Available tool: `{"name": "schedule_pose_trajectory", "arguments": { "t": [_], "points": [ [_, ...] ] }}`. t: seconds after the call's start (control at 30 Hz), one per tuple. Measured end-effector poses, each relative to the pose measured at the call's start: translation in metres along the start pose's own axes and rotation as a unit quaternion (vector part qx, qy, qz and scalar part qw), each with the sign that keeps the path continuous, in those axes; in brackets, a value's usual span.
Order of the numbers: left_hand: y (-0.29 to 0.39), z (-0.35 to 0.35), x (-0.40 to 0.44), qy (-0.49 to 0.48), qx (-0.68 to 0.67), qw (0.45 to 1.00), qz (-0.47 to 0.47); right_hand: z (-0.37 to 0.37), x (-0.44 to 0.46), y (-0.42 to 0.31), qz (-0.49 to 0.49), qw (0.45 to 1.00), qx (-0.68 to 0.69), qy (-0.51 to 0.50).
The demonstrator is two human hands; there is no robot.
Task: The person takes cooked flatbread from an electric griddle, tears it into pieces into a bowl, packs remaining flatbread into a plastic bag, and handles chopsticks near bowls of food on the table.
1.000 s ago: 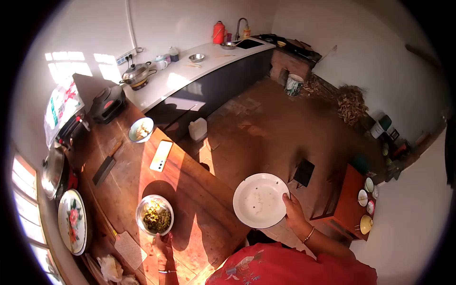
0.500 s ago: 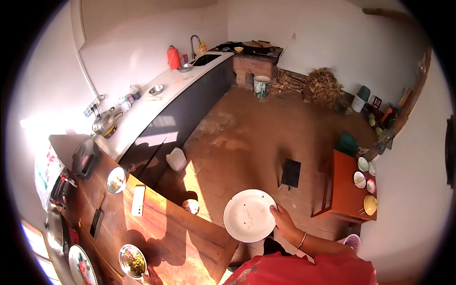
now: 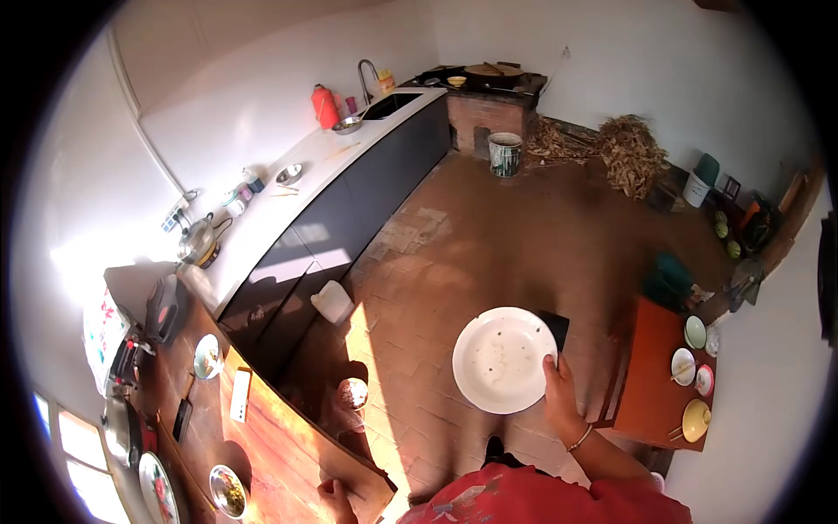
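Sunlight crosses the brown floor (image 3: 419,262) between pale walls (image 3: 690,79).

Premises are a home kitchen, as evidenced by a sink faucet (image 3: 365,80), a brick stove (image 3: 485,120), a lidded pot (image 3: 200,240) and bowls (image 3: 683,367).

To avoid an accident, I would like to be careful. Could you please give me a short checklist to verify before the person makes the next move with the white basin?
1. Right hand grips the rim of the white basin: ok.
2. Basin's inside spotless: not ok, dark spots show; dirt or chips, cannot tell.
3. Left hand apart from the food bowl: ok, wood shows between them.
4. Knife apart from the left hand: ok, it lies farther up the table.
5. Floor free of obstacles: not ok, a dark stool is partly hidden behind the basin.
6. Underside of the basin clean: cannot tell, it faces away.
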State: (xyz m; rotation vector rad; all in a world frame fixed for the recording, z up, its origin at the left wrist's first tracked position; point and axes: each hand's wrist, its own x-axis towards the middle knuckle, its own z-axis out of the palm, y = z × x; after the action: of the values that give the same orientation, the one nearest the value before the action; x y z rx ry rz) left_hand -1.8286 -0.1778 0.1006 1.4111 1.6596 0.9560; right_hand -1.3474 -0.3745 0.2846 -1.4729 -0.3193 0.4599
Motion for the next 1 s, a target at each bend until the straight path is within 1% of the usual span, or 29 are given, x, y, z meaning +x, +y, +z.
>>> {"name": "schedule_pose_trajectory", "arguments": {
  "t": [0.03, 0.07, 0.1, 0.17, 0.2, 0.27, 0.3, 0.4, 0.43, 0.5, 0.53, 0.6, 0.67, 0.77, 0.8, 0.83, 0.9, 0.93, 0.97, 1.0],
  "points": [
    [0.02, 0.006, -0.008, 0.009, 0.012, 1.0, -0.004, -0.002, 0.01, -0.007, 0.003, 1.0, 0.0, -0.013],
    [0.041, 0.013, -0.014, 0.016, 0.024, 1.0, -0.007, -0.003, 0.021, -0.012, -0.017, 0.999, 0.029, -0.001],
    [0.044, 0.016, -0.015, 0.025, 0.025, 0.999, -0.015, -0.004, 0.029, -0.017, -0.035, 0.998, 0.056, 0.012],
    [0.036, 0.017, -0.011, 0.033, 0.06, 0.998, 0.003, -0.005, 0.043, -0.023, -0.023, 0.999, 0.046, 0.003],
    [0.032, 0.018, -0.011, 0.043, 0.066, 0.997, -0.007, -0.003, 0.049, -0.026, -0.016, 0.998, 0.065, 0.008],
    [0.027, 0.018, -0.004, 0.034, 0.035, 0.999, -0.02, 0.006, 0.06, -0.026, 0.005, 0.994, 0.113, 0.009],
    [0.03, 0.015, -0.004, 0.042, 0.041, 0.998, -0.029, 0.013, 0.066, -0.025, 0.014, 0.994, 0.111, 0.0],
    [0.043, 0.011, -0.003, 0.013, 0.078, 0.996, -0.037, 0.034, 0.078, -0.023, 0.027, 0.986, 0.163, -0.023],
    [0.05, 0.01, -0.004, 0.006, 0.094, 0.994, -0.046, 0.037, 0.084, -0.018, 0.026, 0.987, 0.151, -0.046],
    [0.057, 0.01, -0.005, 0.006, 0.108, 0.992, -0.065, 0.052, 0.094, -0.02, 0.02, 0.996, 0.064, -0.059],
    [0.056, 0.009, -0.008, 0.009, 0.1, 0.993, -0.063, 0.061, 0.098, -0.021, 0.027, 0.996, 0.057, -0.061],
    [0.057, 0.01, -0.007, 0.02, 0.089, 0.994, -0.063, 0.084, 0.111, -0.028, -0.013, 0.996, 0.043, -0.075],
    [0.053, 0.009, -0.01, 0.035, 0.122, 0.989, -0.071, 0.105, 0.124, -0.03, -0.022, 0.995, 0.033, -0.096],
    [0.045, 0.008, -0.015, 0.044, 0.128, 0.987, -0.09, 0.14, 0.147, -0.028, -0.033, 0.991, 0.018, -0.13],
    [0.045, 0.01, -0.018, 0.052, 0.149, 0.984, -0.077, 0.153, 0.155, -0.029, -0.031, 0.989, 0.013, -0.141],
    [0.045, 0.012, -0.02, 0.063, 0.145, 0.984, -0.084, 0.165, 0.162, -0.032, -0.032, 0.987, 0.012, -0.154],
    [0.06, 0.019, -0.025, 0.084, 0.182, 0.977, -0.074, 0.19, 0.174, -0.039, -0.008, 0.985, 0.006, -0.173],
    [0.07, 0.022, -0.026, 0.091, 0.2, 0.97, -0.104, 0.201, 0.18, -0.038, -0.01, 0.982, 0.009, -0.186],
    [0.067, 0.021, -0.026, 0.09, 0.241, 0.962, -0.094, 0.211, 0.187, -0.036, -0.012, 0.983, 0.007, -0.181],
    [0.068, 0.022, -0.027, 0.093, 0.251, 0.957, -0.107, 0.222, 0.193, -0.033, -0.013, 0.984, 0.006, -0.18]
  ]
}}
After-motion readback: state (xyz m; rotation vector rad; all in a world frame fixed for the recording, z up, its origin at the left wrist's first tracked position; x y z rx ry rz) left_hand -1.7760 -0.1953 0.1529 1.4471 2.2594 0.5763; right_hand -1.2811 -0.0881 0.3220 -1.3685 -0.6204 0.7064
